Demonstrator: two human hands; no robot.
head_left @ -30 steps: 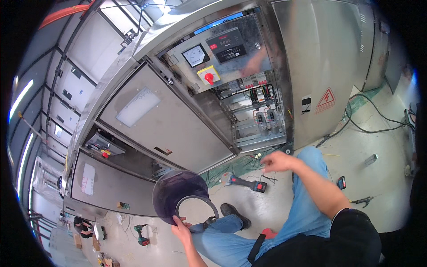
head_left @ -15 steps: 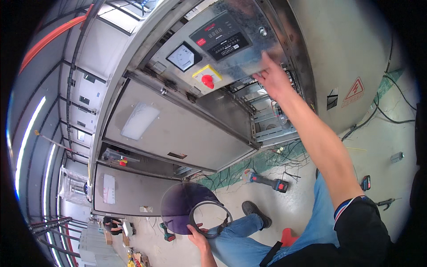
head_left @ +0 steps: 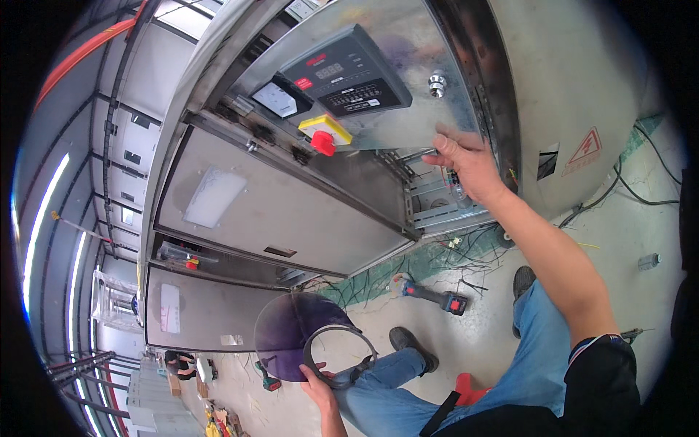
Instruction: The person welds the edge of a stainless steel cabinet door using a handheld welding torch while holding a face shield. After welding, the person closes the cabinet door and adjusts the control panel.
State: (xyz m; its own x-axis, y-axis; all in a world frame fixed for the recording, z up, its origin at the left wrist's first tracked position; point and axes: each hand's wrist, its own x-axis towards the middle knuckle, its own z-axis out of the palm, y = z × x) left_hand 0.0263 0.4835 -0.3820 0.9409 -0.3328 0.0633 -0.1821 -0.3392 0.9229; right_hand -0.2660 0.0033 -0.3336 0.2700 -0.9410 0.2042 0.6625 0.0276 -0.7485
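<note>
My right hand (head_left: 470, 164) pinches the lower edge of a metal instrument panel (head_left: 429, 120) near its right corner. This hinged panel tilts out from the cabinet and carries a dark digital controller (head_left: 346, 73), an analog meter (head_left: 277, 100), a red rotary switch on a yellow plate (head_left: 324, 137) and a round metal lock (head_left: 437, 84). Low on the left, my left hand (head_left: 319, 382) is closed on the black headband of a tinted face shield (head_left: 280, 335), which is beside my knee. Behind the panel, wiring and rails (head_left: 444, 193) show in the opening.
Below the panel stands a grey cabinet door (head_left: 291, 197). Cut wires (head_left: 364, 284) litter a green floor strip. A cordless angle grinder (head_left: 433, 295), a green cordless tool (head_left: 268, 377) and a metal can (head_left: 649, 261) lie on the floor. Another person (head_left: 178, 364) crouches far left.
The panel has swung outward at its lower edge, and my right hand has moved down with it. My left hand and the face shield stay nearly in place.
</note>
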